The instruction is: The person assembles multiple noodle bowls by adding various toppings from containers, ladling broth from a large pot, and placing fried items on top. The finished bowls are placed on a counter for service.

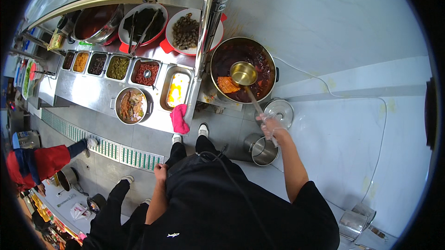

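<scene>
My right hand (272, 125), in a clear plastic glove, is closed around the handle of a ladle (244, 73). The ladle's bowl hangs over a large pot (214, 84) of dark red broth. Beside the bowl, an orange-red piece of food (228, 84) rests in the broth; its kind I cannot make out. My left hand (161, 172) is low at my side against my black clothing, its fingers curled together. Whatever they may hold is hidden. A two-handled pot (131, 105) with cooked food and liquid stands on the steel counter, away from both hands.
Metal trays of toppings (118, 67) line the counter, with a pink cloth (179, 119) at its corner. Red-handled bowls (143, 25) sit behind. A glass lid (279, 112) and a tall steel pot (264, 150) are near my right arm. At left is a person in red (46, 162).
</scene>
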Available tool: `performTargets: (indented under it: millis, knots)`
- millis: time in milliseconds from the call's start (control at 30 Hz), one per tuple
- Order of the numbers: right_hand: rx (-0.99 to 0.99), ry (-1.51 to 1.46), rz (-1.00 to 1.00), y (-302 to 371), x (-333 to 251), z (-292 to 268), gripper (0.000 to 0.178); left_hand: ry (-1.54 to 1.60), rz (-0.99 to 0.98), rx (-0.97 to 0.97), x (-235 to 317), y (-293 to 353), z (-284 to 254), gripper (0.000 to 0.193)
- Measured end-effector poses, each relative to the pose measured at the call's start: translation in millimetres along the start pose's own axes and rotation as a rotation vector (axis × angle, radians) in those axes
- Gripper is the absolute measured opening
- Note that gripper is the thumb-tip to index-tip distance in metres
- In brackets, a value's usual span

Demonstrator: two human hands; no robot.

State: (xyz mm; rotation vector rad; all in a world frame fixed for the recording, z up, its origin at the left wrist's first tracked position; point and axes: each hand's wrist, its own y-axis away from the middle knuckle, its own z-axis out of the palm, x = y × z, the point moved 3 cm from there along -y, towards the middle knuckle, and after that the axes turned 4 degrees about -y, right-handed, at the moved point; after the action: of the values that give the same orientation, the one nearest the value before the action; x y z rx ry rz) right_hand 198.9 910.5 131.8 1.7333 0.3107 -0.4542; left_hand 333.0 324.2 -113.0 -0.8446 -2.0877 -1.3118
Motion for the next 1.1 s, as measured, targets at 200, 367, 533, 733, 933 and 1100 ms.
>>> performTargets:
  millis: [200,367,533,733,933,1100]
  knots:
    - [0.048,-0.131,-0.05,-35.1,-15.5,26.5,0.024,-0.126,0.02,-0.066,20.9,-10.5,11.9,0.013]
    - [0.157,0.029,0.022,-14.6,-10.8,-6.6,0.03,-0.047,0.039,-0.083,46.7,2.1,21.2,0.016]
    - [0.032,-0.038,0.025,-6.8,16.9,29.7,0.047,0.065,-0.046,-0.045,-16.1,-13.2,4.4,0.017]
    - [0.082,-0.171,-0.087,-53.2,-26.4,34.1,0.045,-0.038,-0.021,-0.125,17.3,-8.8,8.1,0.015]
    - [0.144,0.023,-0.076,-27.6,3.3,-9.5,0.044,-0.061,0.001,-0.098,28.4,-0.6,11.0,0.017]
    - [-0.017,-0.102,0.088,8.6,10.1,36.5,0.041,0.03,-0.066,-0.035,17.1,4.9,6.3,0.018]
